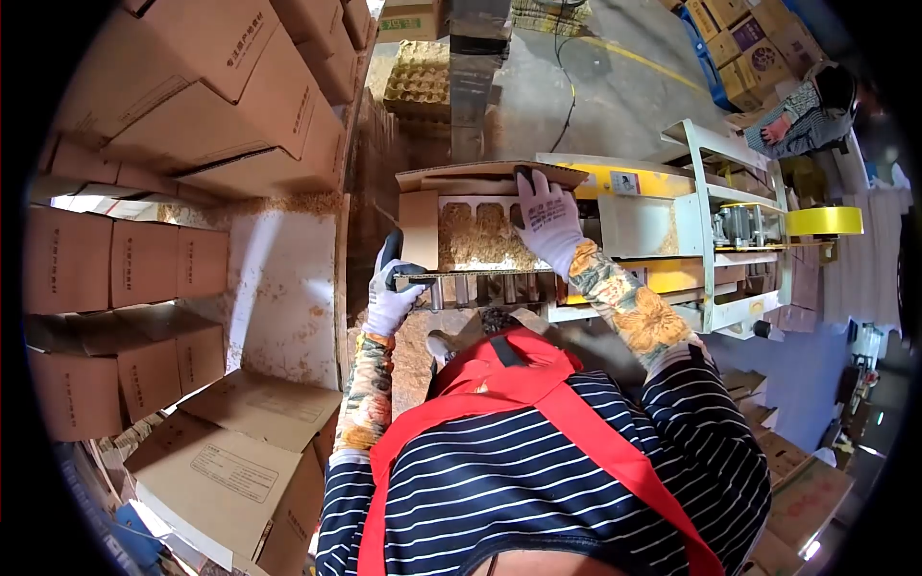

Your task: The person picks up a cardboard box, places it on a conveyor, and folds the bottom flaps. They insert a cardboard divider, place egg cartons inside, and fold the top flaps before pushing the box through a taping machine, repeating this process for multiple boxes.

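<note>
An open cardboard carton (419,228) lies in front of me on a roller conveyor. Brown shavings-like filling (485,240) shows through cut-outs in a white insert inside it. My left hand (392,288), in a white glove with dark fingertips, grips the carton's near left corner, one finger stretched along its left end. Gloved the same way, my right hand (549,221) reaches across the carton's right end, fingertips hooked at the far flap (480,179). Its palm hides that end of the carton.
A carton-sealing machine (703,226) with a roll of yellow tape (824,221) stands to the right. Stacked cartons (230,96) fill the left, beside a shavings-strewn board (283,288). Egg trays (419,82) lie beyond. Another person (816,110) is at the far right.
</note>
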`<action>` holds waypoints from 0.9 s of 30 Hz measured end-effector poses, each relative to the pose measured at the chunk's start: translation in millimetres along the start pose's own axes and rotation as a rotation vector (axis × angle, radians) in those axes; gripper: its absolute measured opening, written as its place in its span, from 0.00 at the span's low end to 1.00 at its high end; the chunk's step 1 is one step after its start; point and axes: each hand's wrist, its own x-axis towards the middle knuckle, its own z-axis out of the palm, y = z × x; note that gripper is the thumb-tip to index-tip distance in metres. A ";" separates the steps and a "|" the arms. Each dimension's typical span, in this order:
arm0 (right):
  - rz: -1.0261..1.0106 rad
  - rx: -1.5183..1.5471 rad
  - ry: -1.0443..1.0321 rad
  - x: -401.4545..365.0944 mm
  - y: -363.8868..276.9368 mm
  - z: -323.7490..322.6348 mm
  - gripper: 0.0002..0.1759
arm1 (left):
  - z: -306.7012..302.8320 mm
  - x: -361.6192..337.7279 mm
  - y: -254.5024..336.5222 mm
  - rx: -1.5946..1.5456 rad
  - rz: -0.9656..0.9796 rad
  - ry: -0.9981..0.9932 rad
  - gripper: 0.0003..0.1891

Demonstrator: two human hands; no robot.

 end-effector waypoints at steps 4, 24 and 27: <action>-0.104 -0.223 0.119 23.7 22.6 20.5 0.24 | 4.5 -2.9 7.9 0.032 0.003 0.031 0.12; -0.882 -0.235 -0.040 37.4 39.6 -11.1 0.17 | -10.2 57.6 43.9 0.800 0.600 -0.458 0.30; -0.829 -0.196 -0.106 36.9 29.8 28.3 0.20 | -9.7 54.7 37.9 0.705 0.614 -0.395 0.29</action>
